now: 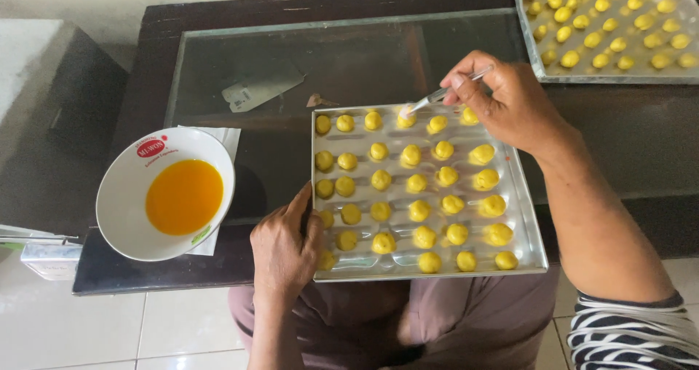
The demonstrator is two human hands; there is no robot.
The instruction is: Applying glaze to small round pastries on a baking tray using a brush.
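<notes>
A small brush (444, 92), pinched in the right hand (506, 101), touches a yellow dough ball (405, 118) in the back row of the metal tray (528, 232), whose near-left edge the left hand (285, 248) clamps steady on the dark surface (145, 268), with a bowl of orange glaze (169, 193) close by at the left.

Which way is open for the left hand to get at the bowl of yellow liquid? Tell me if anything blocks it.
Probably yes. The left hand rests on the tray's left edge, and the bowl sits just to its left on the same table, with only bare tabletop between them.
</notes>
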